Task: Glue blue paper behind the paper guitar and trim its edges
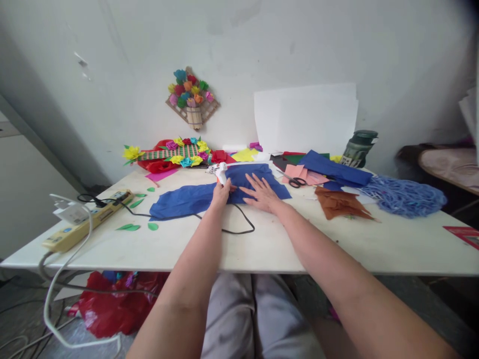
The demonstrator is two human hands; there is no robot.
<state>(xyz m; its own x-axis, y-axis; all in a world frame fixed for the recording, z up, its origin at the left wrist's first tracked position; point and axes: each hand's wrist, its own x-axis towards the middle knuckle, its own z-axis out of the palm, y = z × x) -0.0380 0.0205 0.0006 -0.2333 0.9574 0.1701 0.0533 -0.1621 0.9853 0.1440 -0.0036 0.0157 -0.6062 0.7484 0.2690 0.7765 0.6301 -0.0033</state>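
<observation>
Left hand (pixel 223 193): grips white glue gun (pixel 221 172) above the bench (pixel 269 249). Right hand (pixel 263 193): fingers spread, rests on blue paper (pixel 243 174). Scissors (pixel 297 183): lie right of that paper.

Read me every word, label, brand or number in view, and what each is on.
No text reads clearly.
Green bottle: pale label, too small and blurred.
White charger: faint marks, unreadable.
Yellow power strip: nothing legible.
Red card, right edge: nothing legible.
</observation>
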